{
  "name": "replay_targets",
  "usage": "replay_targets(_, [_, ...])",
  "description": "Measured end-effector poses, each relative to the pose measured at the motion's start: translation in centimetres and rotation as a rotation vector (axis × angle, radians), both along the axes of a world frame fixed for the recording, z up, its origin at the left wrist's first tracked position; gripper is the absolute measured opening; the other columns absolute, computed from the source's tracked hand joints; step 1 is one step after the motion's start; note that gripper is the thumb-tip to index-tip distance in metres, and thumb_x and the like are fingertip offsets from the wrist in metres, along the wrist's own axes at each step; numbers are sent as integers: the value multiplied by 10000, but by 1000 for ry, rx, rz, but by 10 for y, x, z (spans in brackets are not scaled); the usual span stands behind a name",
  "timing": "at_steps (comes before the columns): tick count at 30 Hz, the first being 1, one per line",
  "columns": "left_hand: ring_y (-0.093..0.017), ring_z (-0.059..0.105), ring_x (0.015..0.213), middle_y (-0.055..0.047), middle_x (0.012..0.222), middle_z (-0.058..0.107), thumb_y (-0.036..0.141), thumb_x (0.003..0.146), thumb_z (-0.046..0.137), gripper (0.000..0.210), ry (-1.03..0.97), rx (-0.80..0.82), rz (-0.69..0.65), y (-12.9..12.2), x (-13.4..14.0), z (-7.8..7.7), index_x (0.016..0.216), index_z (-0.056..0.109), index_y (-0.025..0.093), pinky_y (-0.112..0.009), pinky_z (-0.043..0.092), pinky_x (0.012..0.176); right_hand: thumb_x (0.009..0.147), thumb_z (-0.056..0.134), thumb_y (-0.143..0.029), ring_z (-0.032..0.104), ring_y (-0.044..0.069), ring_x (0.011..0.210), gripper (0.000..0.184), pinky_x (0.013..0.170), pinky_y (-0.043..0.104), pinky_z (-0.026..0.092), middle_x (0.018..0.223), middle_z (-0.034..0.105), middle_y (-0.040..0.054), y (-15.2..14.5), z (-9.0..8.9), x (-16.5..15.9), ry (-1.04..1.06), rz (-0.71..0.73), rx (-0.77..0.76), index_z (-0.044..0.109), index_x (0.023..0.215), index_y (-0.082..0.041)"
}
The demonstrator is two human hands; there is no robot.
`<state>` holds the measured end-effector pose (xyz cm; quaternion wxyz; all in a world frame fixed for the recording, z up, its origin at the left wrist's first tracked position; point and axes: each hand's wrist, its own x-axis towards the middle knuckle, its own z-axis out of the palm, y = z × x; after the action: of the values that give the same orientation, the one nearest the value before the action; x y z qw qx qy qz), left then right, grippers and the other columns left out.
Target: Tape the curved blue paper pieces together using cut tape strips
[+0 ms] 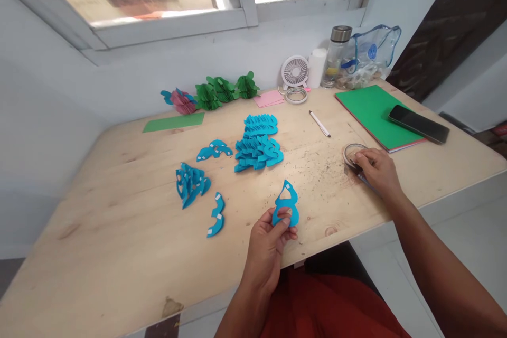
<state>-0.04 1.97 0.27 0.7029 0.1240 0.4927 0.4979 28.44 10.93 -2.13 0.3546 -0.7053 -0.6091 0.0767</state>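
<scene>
My left hand pinches a blue paper cutout with curved, scalloped edges and an opening near its top. A small white piece sits on the cutout's upper part. Over at the right, my right hand has its fingers closed on the rim of a roll of tape on the table. A dark, narrow object lies partly hidden beneath that hand; I cannot make out its kind. Left of my left hand are a curved blue strip with white pieces on it, a folded blue paper cluster and another blue strip.
Blue pleated paper stacks lie mid-table. Behind are green paper pompoms, another tape roll, a small fan and a bottle. A pen, green sheets and a phone are rightward.
</scene>
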Motion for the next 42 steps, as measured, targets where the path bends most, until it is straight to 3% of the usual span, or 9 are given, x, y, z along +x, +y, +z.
replay_targets(6, [-95, 578, 566, -17, 777, 633, 150, 607, 778, 263, -12, -8, -25, 0, -2, 1, 836, 652, 121, -220, 471, 537, 853, 492, -377, 642, 245, 862, 270, 795, 381, 479, 848, 705, 66, -12, 20, -12, 175, -32, 77, 662, 738, -201])
replay_targets(8, [-96, 584, 577, -24, 759, 642, 140, 603, 776, 264, -11, -8, -31, 2, -1, 2, 839, 662, 113, -218, 474, 553, 847, 527, -372, 643, 248, 905, 233, 811, 378, 484, 866, 704, 64, -22, 31, -23, 339, -8, 61, 664, 752, -210])
replay_targets(11, [-99, 594, 597, -29, 751, 658, 120, 589, 774, 271, -10, 3, -7, 4, 0, 3, 839, 670, 111, -223, 483, 581, 845, 551, -386, 633, 264, 956, 222, 838, 408, 485, 897, 704, 70, -43, 43, -50, 658, 121, -22, 673, 753, -225])
replay_targets(14, [-116, 616, 633, -36, 767, 673, 108, 565, 776, 299, -12, 6, 43, 6, 3, 3, 845, 669, 114, -239, 497, 603, 854, 568, -370, 588, 264, 1068, 192, 960, 448, 418, 1008, 697, 66, -66, 48, -82, 757, 319, -169, 695, 788, -241])
replay_targets(16, [-122, 625, 642, -40, 788, 681, 103, 563, 770, 312, 2, 2, 73, 7, 3, 3, 857, 668, 112, -249, 506, 617, 870, 554, -353, 542, 260, 1149, 184, 1001, 453, 382, 1114, 665, 61, -79, 50, -102, 755, 440, -274, 703, 827, -254])
replay_targets(19, [-123, 634, 643, -47, 814, 694, 97, 570, 753, 287, 33, 5, 95, 8, 3, 4, 846, 673, 109, -257, 515, 643, 884, 535, -324, 479, 254, 1225, 170, 1046, 467, 326, 1234, 598, 62, -88, 51, -125, 682, 514, -345, 695, 890, -264])
replay_targets(23, [-139, 649, 689, -65, 841, 710, 125, 586, 757, 272, 66, 41, 106, 7, 0, 6, 846, 680, 107, -273, 526, 687, 896, 515, -293, 445, 248, 1244, 166, 1063, 484, 292, 1269, 556, 68, -87, 49, -141, 533, 529, -285, 678, 918, -266])
replay_targets(32, [-170, 671, 723, -65, 796, 731, 154, 602, 751, 270, 101, 114, 132, 6, -6, 8, 864, 700, 115, -302, 541, 724, 892, 502, -238, 444, 271, 1216, 178, 1024, 491, 335, 1161, 589, 76, -85, 42, -155, 288, 563, -144, 665, 951, -273])
replay_targets(42, [-168, 659, 754, -45, 804, 713, 140, 595, 755, 209, 148, 195, 138, 5, -4, 9, 799, 711, 145, -289, 540, 718, 892, 509, -255, 484, 271, 1171, 151, 1006, 493, 356, 1132, 610, 77, -82, 41, -154, 279, 537, -121, 659, 913, -264])
